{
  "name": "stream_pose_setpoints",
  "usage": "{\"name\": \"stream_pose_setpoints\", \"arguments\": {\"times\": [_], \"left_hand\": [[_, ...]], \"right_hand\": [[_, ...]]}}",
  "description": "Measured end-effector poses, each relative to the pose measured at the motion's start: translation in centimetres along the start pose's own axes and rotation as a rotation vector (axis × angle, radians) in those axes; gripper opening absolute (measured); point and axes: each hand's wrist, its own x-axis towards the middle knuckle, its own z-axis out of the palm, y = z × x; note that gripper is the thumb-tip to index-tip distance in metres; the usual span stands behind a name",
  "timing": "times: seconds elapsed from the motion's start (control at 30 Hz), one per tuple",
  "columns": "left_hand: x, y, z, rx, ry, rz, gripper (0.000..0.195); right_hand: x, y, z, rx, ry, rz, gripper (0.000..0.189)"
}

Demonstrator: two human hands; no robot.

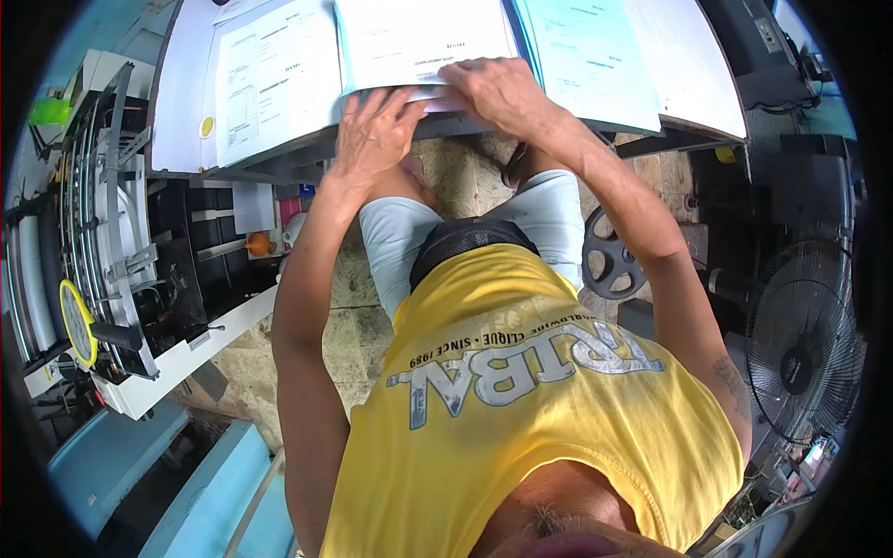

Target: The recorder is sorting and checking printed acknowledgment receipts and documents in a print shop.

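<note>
At the near edge of a white table point(180, 91), both hands are at a stack of printed paper forms point(425, 35). My left hand point(380, 129) lies at the stack's lower left corner, fingers spread, its fingertips on or just under the lifted front edge. My right hand point(497, 94) has its fingers bent over the lower right part of the same stack; whether it pinches a sheet cannot be told. White printed sheets point(279, 84) lie on the left. Bluish printed sheets point(593, 63) lie on the right, their corner reaching the table's edge.
A round yellow item point(206, 126) sits near the table's left corner. A machine with metal rails point(91, 223) stands at the left, with a yellow-rimmed racket point(78, 323) by it. At the right are a black fan point(795, 370) and a dark handwheel point(614, 258).
</note>
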Motion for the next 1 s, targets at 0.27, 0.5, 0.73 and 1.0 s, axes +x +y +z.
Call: {"name": "stream_pose_setpoints", "arguments": {"times": [0.27,0.5,0.73,1.0], "left_hand": [[3.6,3.3,-1.7,0.255,0.441,0.167,0.021],[6.4,12.7,5.2,0.028,0.06,0.331,0.043],[10.4,12.4,9.1,0.107,0.015,0.35,0.025],[12.0,12.2,7.4,-0.337,-0.037,0.17,0.007]], "right_hand": [[1.3,0.3,-2.3,-0.048,-0.106,0.097,0.034],[0.5,7.0,-8.8,-0.366,0.217,-0.251,0.022],[-12.7,14.7,-9.0,-0.347,0.011,0.243,0.034],[-17.8,10.5,-7.5,-0.198,-0.096,0.384,0.024]]}}
